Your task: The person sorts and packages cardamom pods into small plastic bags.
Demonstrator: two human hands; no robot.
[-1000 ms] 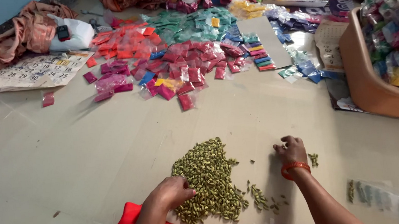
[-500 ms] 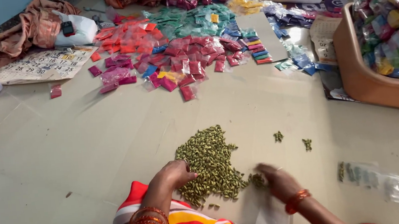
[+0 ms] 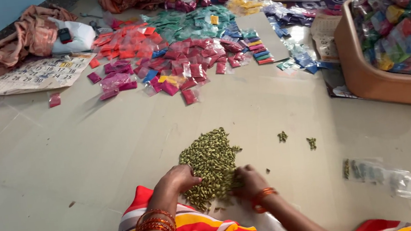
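Hundreds of small green cardamom pods [image 3: 210, 163] lie heaped in one loose pile on the pale tiled floor [image 3: 69, 170], right in front of the person. Both hands now press on its near edge: the left hand [image 3: 179, 178] rests curled over the left flank, the right hand [image 3: 247, 180] over the lower right. A second ago the right hand was out to the side among stray pods; it has come back in, and the scatter on that side looks drawn into the heap — the pile reads tighter for it. Whether either hand actually clasps pods cannot be told, since the fingers are bent down into the heap and hidden.

Two tiny clusters of pods [image 3: 297, 140] sit apart to the right, untouched. Near them lies a strip of small clear plastic pouches [image 3: 388, 180], its contents hard to make out. Farther off spread red, pink and teal sachets [image 3: 169, 58], a paper calendar sheet [image 3: 41, 74] and a brown plastic tub of coloured packets [image 3: 390, 35] — cut off by the frame's right edge. Orange bangles [image 3: 153, 223] ring the left wrist.
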